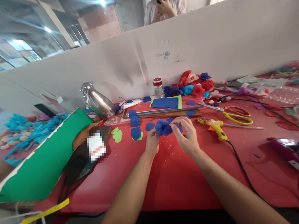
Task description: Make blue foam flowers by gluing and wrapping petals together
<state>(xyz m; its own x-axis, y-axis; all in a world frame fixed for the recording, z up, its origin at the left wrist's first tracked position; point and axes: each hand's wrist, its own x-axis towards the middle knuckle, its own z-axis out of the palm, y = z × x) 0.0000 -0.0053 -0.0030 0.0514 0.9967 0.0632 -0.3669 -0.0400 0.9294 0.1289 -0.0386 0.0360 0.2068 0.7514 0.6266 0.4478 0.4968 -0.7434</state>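
Observation:
A deep blue crepe-paper flower (163, 128) is held above the red table, its ruffled petals facing up. My left hand (152, 143) is closed around its base from the left and below. On the other side my right hand (188, 137) pinches the flower's right edge between thumb and forefinger. Loose blue petal pieces (149, 126) lie beside the hands, and a column of blue cut pieces (135, 121) runs to the left. Pale green cut pieces (117, 136) sit further left.
A yellow glue gun (218, 129) and scissors (235, 115) lie to the right. Behind are blue paper sheets (164, 102), a red-lidded jar (158, 87), finished flowers (198, 88) and a metal jug (98, 101). A green board (44, 161) stands left; a co-worker (164, 11) is beyond the partition.

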